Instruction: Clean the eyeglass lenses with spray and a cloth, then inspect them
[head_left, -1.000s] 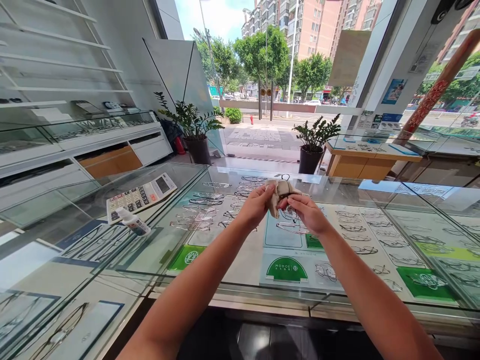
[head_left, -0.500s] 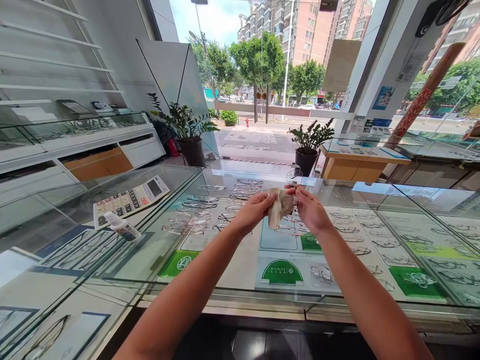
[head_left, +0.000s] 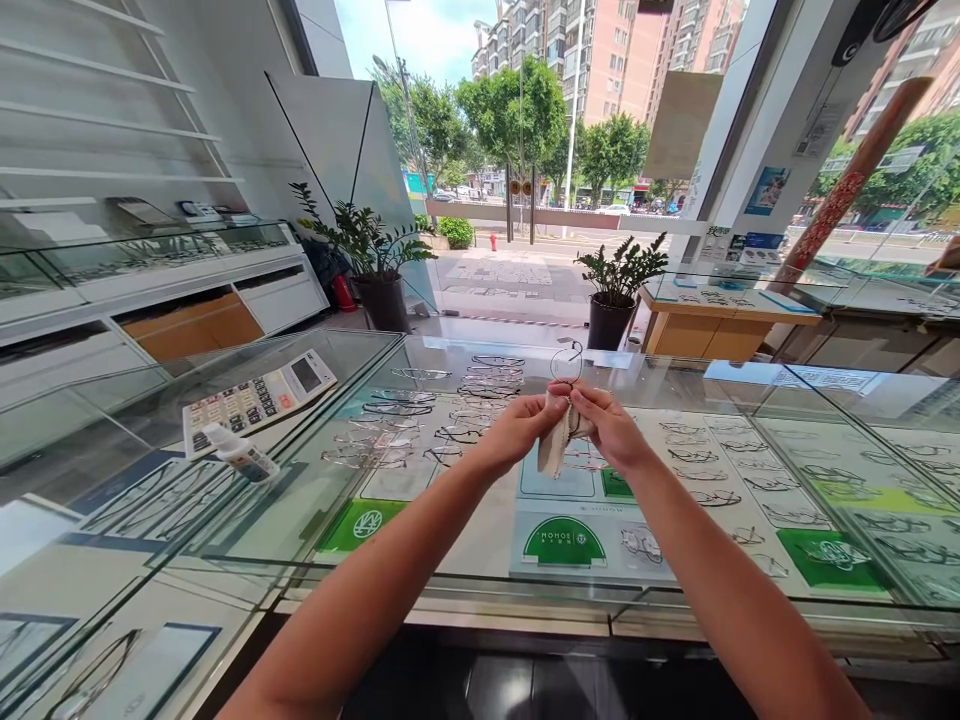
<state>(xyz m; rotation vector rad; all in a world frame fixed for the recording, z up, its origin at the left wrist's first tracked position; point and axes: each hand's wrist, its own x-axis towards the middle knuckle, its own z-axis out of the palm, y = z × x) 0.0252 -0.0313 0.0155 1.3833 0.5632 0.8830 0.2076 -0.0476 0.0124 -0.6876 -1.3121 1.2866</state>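
Observation:
Over the glass counter, both hands meet around a pair of thin-rimmed round eyeglasses [head_left: 566, 364]. One lens stands up above the fingers; the other is mostly hidden by cloth and fingers. My left hand [head_left: 525, 425] is closed, pinching a beige cleaning cloth [head_left: 553, 452] whose loose end hangs down. My right hand [head_left: 609, 428] is closed on the eyeglasses' frame, its thumb and fingertips touching the cloth.
Rows of eyeglasses [head_left: 491, 375] lie in the glass display counter [head_left: 450, 560] below my hands. A calculator [head_left: 262, 400] and a small white bottle [head_left: 241, 455] rest at the left. Potted plants [head_left: 613, 290] stand beyond, before the glass door.
My hands have come closer together, and the cloth now wraps the lower lens. The eyeglasses have turned, their upper lens shifting left.

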